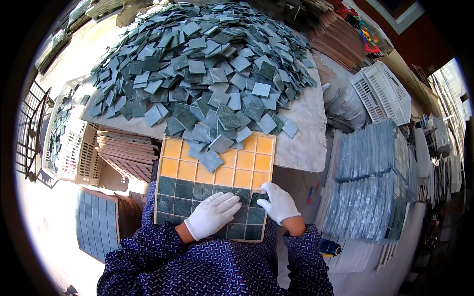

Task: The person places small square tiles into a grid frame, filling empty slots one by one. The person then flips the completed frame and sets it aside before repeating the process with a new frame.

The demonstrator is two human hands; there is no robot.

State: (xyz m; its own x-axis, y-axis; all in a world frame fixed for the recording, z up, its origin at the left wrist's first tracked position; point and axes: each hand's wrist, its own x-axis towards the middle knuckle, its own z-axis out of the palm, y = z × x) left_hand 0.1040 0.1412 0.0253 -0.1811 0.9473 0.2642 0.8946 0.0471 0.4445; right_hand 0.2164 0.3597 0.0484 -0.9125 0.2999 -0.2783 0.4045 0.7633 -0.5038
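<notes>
An orange grid tray [212, 172] rests at my lap, leaning against the table edge. Dark green square stone tiles [192, 190] fill its nearer rows, while several loose tiles lie over its far orange cells. My left hand [213, 215], in a white glove, lies flat with fingers stretched over the set tiles. At the tray's right edge, my gloved right hand [280, 203] has its thumb and forefinger on a green stone tile [257, 199] at the end of a row. That tile sits slightly askew; its right side is hidden by the fingers.
A big heap of loose stone tiles [217, 64] covers the table [301, 148] ahead. Stacked tile sheets [365, 187] stand at right, below a white plastic crate [382, 93]. At left are another crate [81, 153], stacked reddish trays [126, 153] and a tiled block [96, 219].
</notes>
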